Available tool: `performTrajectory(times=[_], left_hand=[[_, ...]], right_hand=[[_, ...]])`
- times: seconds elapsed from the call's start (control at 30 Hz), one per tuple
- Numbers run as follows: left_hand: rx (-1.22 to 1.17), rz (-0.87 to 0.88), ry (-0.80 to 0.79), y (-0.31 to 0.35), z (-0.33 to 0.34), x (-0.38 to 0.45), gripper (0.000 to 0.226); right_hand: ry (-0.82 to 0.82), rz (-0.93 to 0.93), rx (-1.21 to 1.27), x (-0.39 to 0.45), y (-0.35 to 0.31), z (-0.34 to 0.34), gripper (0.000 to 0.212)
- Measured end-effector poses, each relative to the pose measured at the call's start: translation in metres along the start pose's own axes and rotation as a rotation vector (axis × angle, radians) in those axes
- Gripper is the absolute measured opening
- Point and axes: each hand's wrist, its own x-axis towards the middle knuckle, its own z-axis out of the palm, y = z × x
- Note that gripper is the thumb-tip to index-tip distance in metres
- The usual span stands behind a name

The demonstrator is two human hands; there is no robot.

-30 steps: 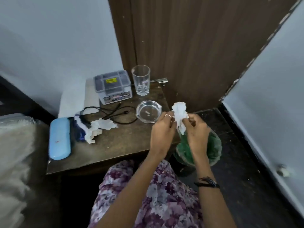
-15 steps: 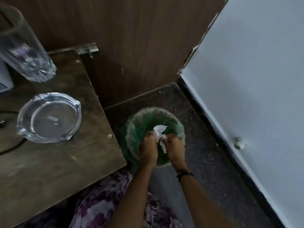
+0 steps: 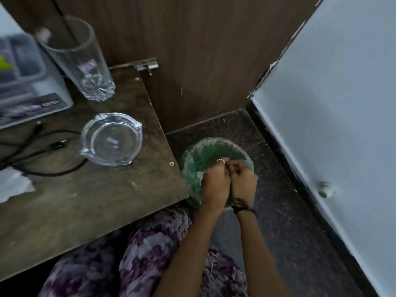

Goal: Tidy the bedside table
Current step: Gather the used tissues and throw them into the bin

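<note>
Both hands are down inside the green-lined bin (image 3: 211, 146) on the floor, right of the bedside table (image 3: 107, 202). My left hand (image 3: 214, 183) and my right hand (image 3: 244, 181) have curled fingers that meet over a white tissue (image 3: 200, 175). Only a sliver of the tissue shows, beside my left hand. On the table stand a glass ashtray (image 3: 111, 139), a tall drinking glass (image 3: 81, 61) and a plastic box (image 3: 25, 82). A black cable (image 3: 32, 151) and another crumpled tissue (image 3: 12, 186) lie at the left edge.
A brown wooden panel (image 3: 203, 61) rises behind the table and bin. A pale wall (image 3: 342, 125) runs along the right, with a small white stopper (image 3: 326, 189) near the floor. The dark speckled floor (image 3: 289, 232) lies between bin and wall.
My hands carried the tissue from above the table edge down into the bin and have sunk deeper into it. The tissue, plainly visible before, is now mostly covered.
</note>
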Motion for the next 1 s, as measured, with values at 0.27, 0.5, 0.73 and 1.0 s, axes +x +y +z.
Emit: performTrajectory(times=[0.27,0.5,0.73,1.0], left_hand=[[-0.153,0.229,0.426,0.017,-0.134,-0.119,0.034],[0.027,0.109,0.647,-0.061,-0.240,-0.165,0.025],[0.403,-0.087,0.784,-0.146,-0.306,-0.169,0.044],[0.682,-0.144,0.764,-0.172,-0.323,-0.145,0.015]], right_hand=[[-0.073,-0.446,0.228,-0.104,-0.119,-0.041,0.009],[-0.368,-0.648,0.076,-0.183,-0.206,0.025,0.012],[-0.469,-0.965,-0.198,-0.207,-0.250,0.103,0.024],[-0.460,-0.998,-0.437,-0.192,-0.262,0.140,0.007]])
